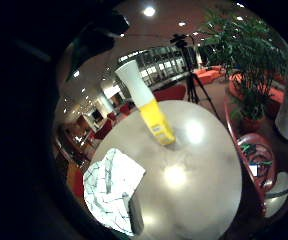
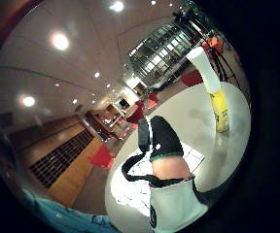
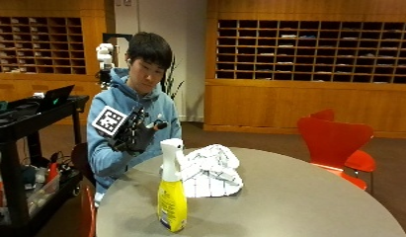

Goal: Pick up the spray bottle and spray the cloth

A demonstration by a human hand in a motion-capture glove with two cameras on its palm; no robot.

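spray bottle (image 3: 172,200) upright beside crumpled cloth (image 3: 208,171), hand (image 3: 134,132) raised apart

The spray bottle (image 3: 172,205) label seems too blurred to read.

Wooden pigeonhole shelving (image 3: 314,49) is covering the rear wall, with a plain white wall panel (image 3: 170,54) standing between its two sections. A red chair (image 3: 334,143) is sitting at 3 o'clock of the round grey table (image 3: 307,197). A black equipment cart (image 3: 31,148) is standing at 9 o'clock. Recessed ceiling lights (image 2: 60,41) are glowing overhead.
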